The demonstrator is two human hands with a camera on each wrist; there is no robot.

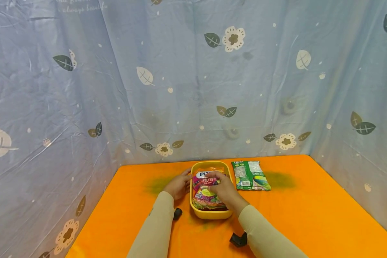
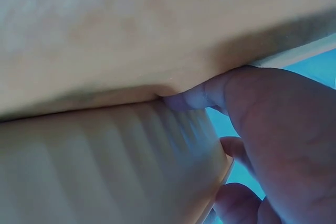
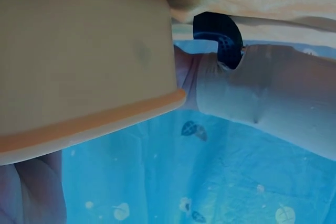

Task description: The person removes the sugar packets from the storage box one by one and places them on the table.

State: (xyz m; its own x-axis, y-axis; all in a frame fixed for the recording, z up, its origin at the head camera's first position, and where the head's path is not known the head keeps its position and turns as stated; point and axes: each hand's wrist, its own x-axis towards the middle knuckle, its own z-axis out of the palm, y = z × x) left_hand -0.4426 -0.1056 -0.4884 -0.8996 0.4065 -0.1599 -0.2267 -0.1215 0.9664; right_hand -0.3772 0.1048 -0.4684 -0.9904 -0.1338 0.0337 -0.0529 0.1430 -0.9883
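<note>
- The fruit packet (image 1: 203, 191) lies in the yellow tray (image 1: 212, 214), long axis front to back, large lettering toward the far end.
- It sits between the hands: left hand (image 1: 178, 186) against the tray's wall, grip unclear; right hand (image 1: 225, 189) above, fingers spread.
- Right hand hides the packet's right side.

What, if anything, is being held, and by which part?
Left hand touches the yellow container at its left side; right hand is over the FRUITS packet. Whether either grips cannot be told.
</note>
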